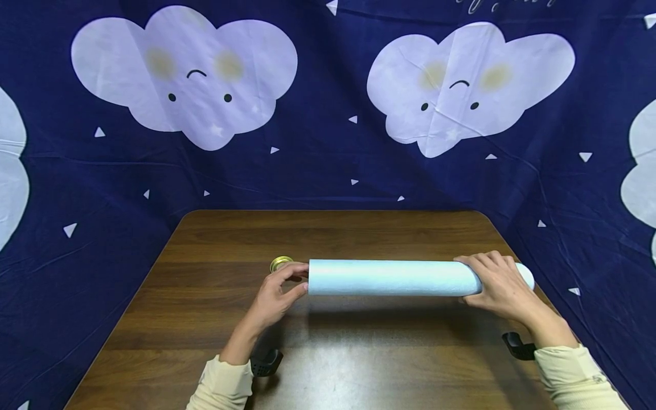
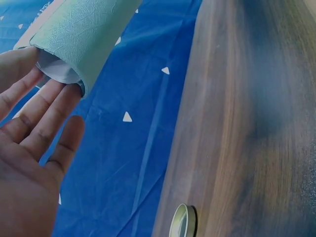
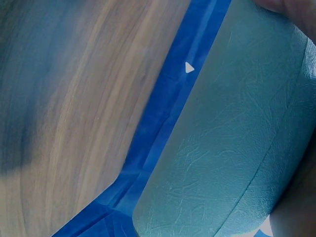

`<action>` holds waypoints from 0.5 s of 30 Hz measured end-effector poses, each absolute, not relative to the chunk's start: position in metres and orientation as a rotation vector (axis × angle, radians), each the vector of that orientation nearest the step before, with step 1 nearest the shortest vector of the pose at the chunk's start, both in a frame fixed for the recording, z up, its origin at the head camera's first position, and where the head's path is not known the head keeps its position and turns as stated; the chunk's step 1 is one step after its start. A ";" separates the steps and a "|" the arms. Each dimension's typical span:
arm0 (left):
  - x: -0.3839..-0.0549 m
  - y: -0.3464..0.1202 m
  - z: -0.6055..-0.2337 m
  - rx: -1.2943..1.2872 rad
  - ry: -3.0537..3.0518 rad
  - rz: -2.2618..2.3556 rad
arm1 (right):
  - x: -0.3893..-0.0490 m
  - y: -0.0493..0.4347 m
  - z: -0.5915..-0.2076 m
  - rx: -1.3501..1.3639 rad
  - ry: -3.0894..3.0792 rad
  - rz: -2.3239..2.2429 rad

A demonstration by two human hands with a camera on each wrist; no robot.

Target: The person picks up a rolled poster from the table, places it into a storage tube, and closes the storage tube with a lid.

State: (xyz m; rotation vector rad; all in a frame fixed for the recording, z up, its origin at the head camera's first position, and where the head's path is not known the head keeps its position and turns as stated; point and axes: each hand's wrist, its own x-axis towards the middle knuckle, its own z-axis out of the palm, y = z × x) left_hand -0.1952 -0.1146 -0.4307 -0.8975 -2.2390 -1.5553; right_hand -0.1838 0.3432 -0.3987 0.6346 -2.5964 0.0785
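A long pale blue tube (image 1: 389, 278) with a leathery, creased surface is held level above the wooden table. My right hand (image 1: 499, 285) grips it near its right end, fingers over the top and thumb below. At the tube's other end is my left hand (image 1: 279, 293), its fingers fairly straight. In the left wrist view, the left fingertips (image 2: 73, 91) reach to the open mouth, where a whitish inside surface (image 2: 58, 68) shows. Whether they pinch anything in there is hidden. A gold round lid (image 2: 182, 223) lies on the table near the left hand.
The brown wooden table (image 1: 230, 239) has rounded far corners. Behind and beside it hangs a dark blue cloth (image 1: 323, 171) with clouds and small white triangles. A black wrist device (image 1: 266, 363) sits by the left sleeve, and another (image 1: 519, 346) by the right.
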 end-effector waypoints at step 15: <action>-0.196 -0.112 -0.428 -0.880 -2.279 -1.550 | -0.183 0.343 -0.400 0.641 -2.594 0.088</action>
